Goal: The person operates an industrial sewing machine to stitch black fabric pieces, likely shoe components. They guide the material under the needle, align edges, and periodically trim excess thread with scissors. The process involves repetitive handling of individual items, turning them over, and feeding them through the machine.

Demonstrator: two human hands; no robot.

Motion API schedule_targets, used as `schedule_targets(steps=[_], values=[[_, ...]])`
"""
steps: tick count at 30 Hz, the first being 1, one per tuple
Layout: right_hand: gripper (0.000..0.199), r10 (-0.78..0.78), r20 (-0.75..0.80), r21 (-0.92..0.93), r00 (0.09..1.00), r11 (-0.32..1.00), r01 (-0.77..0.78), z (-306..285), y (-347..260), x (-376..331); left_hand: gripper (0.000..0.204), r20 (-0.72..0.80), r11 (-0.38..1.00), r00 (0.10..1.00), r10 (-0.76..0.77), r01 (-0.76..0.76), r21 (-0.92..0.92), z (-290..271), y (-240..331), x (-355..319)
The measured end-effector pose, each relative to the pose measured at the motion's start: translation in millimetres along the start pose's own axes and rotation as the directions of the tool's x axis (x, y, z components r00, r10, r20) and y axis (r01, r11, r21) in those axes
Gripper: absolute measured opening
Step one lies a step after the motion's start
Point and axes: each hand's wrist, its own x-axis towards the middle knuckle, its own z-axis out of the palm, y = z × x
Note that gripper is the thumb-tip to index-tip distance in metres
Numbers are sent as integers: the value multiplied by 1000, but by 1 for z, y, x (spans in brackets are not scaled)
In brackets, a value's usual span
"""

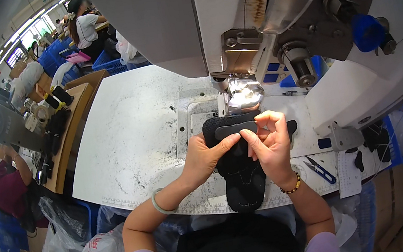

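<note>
With the flat black lobed fabric piece [241, 175] reaching the near edge of the speckled white surface [117, 128], we should keep the smooth dark-grey rounded strip [231, 130] level on its far end, fingers of our left hand [200, 159] gripping the piece, our right hand [272, 147] pinching the strip, short of the bulky white sewing machine [380, 89], turning into the room leftward.

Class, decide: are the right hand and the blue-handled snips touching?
Apart: the head view shows white tabletop between the right hand and the snips.
</note>
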Motion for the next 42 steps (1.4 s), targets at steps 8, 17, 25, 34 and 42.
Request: schedule_targets(steps=[8,17,25,34,42], values=[[35,10,-8,11,1000,1000,-10,3,-7,2,21,-22,999,1000,4,-3,45,3,10,-3],[52,-590,502,-738,632,89,669,-46,-11,-10,17,-111,975,993,-50,25,-221,18,28,-9],[40,-626,625,-603,467,-8,797,-21,-18,12,23,-209,955,974,-85,20,-297,15,39,-13],[49,-541,398,-640,741,415,647,-9,-22,37,20,-159,976,987,-18,-17,-217,6,51,25],[54,-562,409,-648,719,376,662,-18,-8,41,14,-121,985,986,114,-129,-119,2,40,54]])
